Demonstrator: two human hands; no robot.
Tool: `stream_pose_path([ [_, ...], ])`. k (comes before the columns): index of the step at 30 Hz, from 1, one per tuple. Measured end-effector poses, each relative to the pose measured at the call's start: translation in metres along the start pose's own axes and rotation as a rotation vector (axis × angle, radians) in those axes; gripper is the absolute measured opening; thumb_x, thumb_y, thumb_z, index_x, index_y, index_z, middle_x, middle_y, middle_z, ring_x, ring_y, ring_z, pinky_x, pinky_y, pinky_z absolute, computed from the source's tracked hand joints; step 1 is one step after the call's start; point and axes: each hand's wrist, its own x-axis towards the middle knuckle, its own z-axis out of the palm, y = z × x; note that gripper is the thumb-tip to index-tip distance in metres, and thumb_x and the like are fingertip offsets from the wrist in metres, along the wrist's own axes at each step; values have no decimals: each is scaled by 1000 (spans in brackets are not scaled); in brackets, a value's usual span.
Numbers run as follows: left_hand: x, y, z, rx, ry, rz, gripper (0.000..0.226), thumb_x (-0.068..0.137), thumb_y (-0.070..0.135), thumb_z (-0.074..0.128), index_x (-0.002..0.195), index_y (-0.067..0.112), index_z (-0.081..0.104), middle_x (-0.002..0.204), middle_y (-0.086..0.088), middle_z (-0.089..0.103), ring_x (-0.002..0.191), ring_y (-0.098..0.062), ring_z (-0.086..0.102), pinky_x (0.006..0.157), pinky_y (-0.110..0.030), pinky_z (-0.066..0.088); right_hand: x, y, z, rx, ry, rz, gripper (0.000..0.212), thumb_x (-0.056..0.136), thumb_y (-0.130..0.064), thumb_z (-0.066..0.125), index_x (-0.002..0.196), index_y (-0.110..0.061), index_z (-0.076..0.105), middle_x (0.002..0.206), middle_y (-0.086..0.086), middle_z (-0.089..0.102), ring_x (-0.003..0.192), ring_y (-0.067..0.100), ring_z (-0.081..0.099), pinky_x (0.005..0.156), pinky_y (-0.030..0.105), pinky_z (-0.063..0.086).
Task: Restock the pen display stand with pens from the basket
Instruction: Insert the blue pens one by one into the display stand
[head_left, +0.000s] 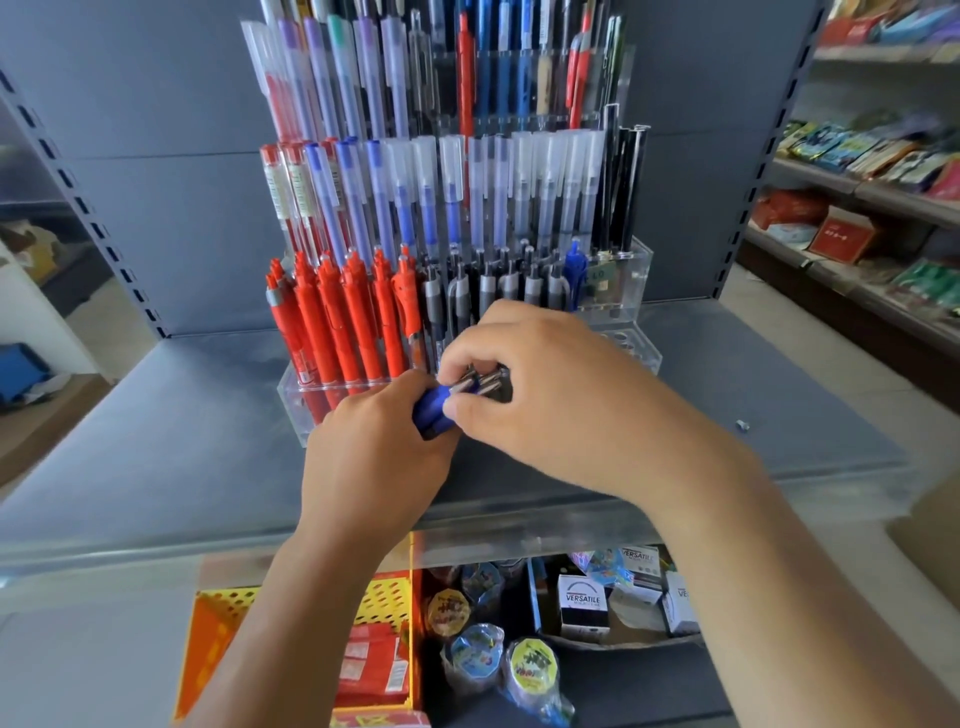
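Two bare hands meet low in front of the stand. The left grip (374, 457) is curled tight round a bundle of blue pens (434, 410), and the right grip (540, 384) has thumb and fingers pinching the metal ends of that same bundle. At least three silver ends (478, 382) show between the fingers, but the full count is hidden.

The bundle sits just at the near edge of the clear pen display stand (296, 395), touching distance from its front row. That row holds six red pens (337, 312) on the left, about six grey-clipped pens (485, 283) in the middle, and one lone blue pen (574, 265) towards the right. The next tier up starts with two red-capped pens (280, 182), then three blue ones (345, 187), then frosted caps too crowded to count.

The stand sits on a grey shelf (156, 441). Below the shelf's near edge there is one yellow basket (387, 597) on the left holding red packets (371, 665). To its right are about four wrapped rolls of patterned tape (475, 652), then three white boxes (584, 603).
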Motion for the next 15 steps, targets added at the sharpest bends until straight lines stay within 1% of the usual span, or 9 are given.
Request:
stream_pose_path([
  [2, 0, 0, -1, 0, 2, 3, 15, 80, 24, 70, 73, 24, 56, 55, 9, 52, 52, -13, 49, 46, -26, 34, 0, 0, 2, -7, -12, 12, 6, 93, -34, 62, 96, -37, 66, 97, -15, 52, 81, 5, 55, 72, 29, 48],
  [5, 0, -1, -1, -28, 6, -11, 19, 79, 27, 71, 70, 25, 54, 53, 8, 51, 51, -14, 48, 46, -27, 32, 0, -1, 0, -2, -16, 9, 6, 95, -35, 61, 97, -38, 67, 103, -16, 52, 82, 4, 54, 71, 27, 46],
  [7, 1, 0, 0, -45, 7, -21, 22, 78, 29, 72, 69, 28, 52, 52, 8, 49, 51, -14, 47, 46, -27, 30, 0, 0, -1, 7, -16, 9, 6, 95, -35, 61, 96, -37, 67, 104, -16, 52, 84, 4, 54, 74, 29, 47],
  [9, 1, 0, 0, -56, 7, -29, 24, 78, 31, 73, 70, 32, 51, 52, 9, 48, 51, -14, 47, 47, -27, 28, 1, 0, -2, 15, -16, 13, 5, 96, -34, 61, 94, -35, 66, 104, -16, 51, 86, 5, 54, 76, 32, 47],
  [11, 0, 0, -1, -63, 3, -36, 22, 79, 32, 73, 71, 32, 53, 52, 9, 49, 51, -14, 47, 47, -27, 28, 2, 1, -4, 17, -6, 10, 5, 96, -33, 62, 92, -33, 65, 102, -15, 51, 84, 5, 52, 76, 33, 46],
  [15, 0, 0, -2, -63, 3, -50, 29, 80, 30, 73, 67, 33, 47, 47, 10, 43, 45, -12, 43, 46, -25, 23, 2, 10, -14, 23, 92, 9, 5, 95, -28, 64, 90, -29, 65, 95, -14, 53, 79, 4, 51, 75, 31, 45],
])
